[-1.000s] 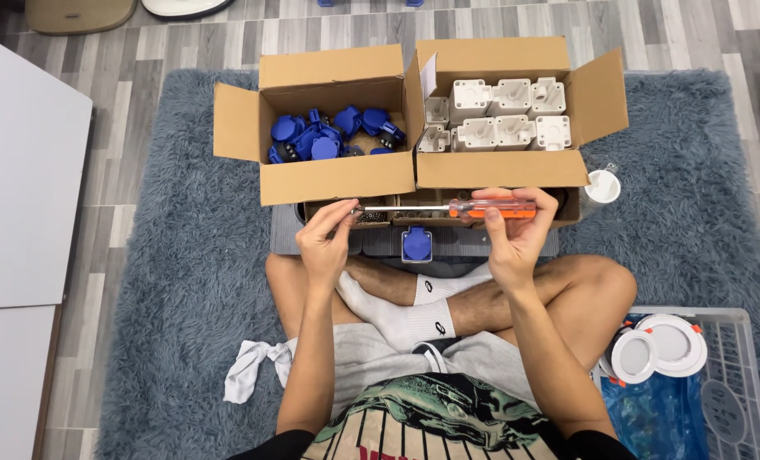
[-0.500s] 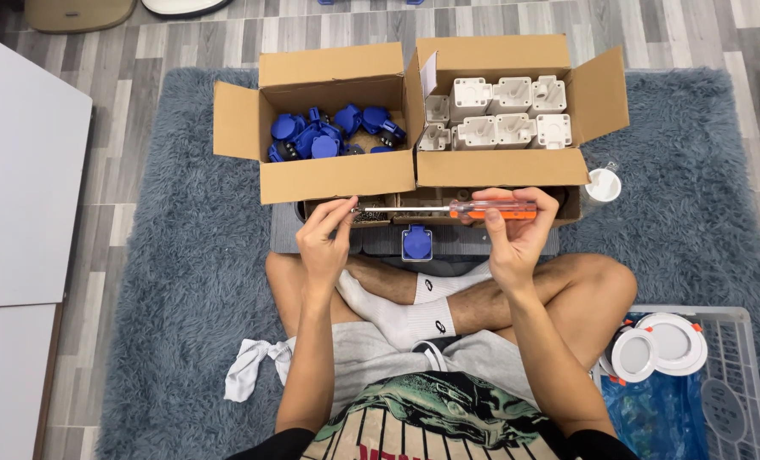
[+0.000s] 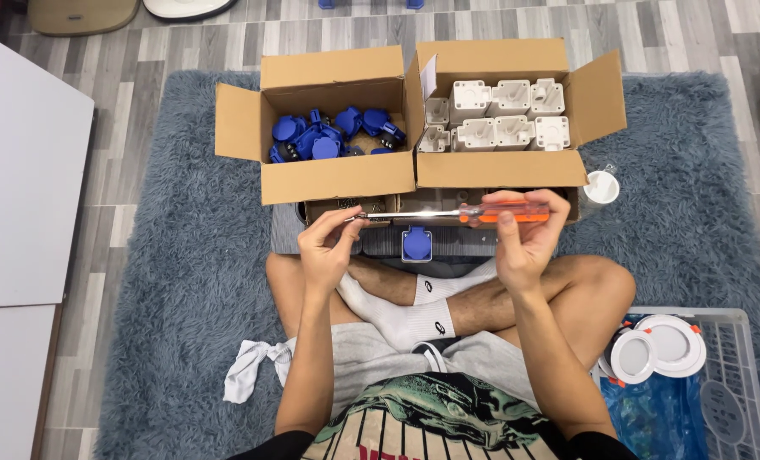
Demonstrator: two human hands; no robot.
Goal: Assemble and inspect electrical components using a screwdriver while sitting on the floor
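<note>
The right hand [image 3: 523, 243] closes around the orange handle of a screwdriver [image 3: 465, 214] (held level before the cardboard boxes [image 3: 337, 175]); the left hand [image 3: 329, 247] pinches its metal tip.

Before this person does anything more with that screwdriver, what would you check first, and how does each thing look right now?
1. Right hand has a grip on the screwdriver by its orange handle: ok.
2. Left hand pinches the metal tip end: ok.
3. Screw seated on the tip: cannot tell, too small.
4. Blue part lies on the grey tray in front of the legs, within reach: ok.
5. Box of blue parts and box of white parts stand open: ok.
6. Shaft held level, clear of both boxes: ok.
</note>
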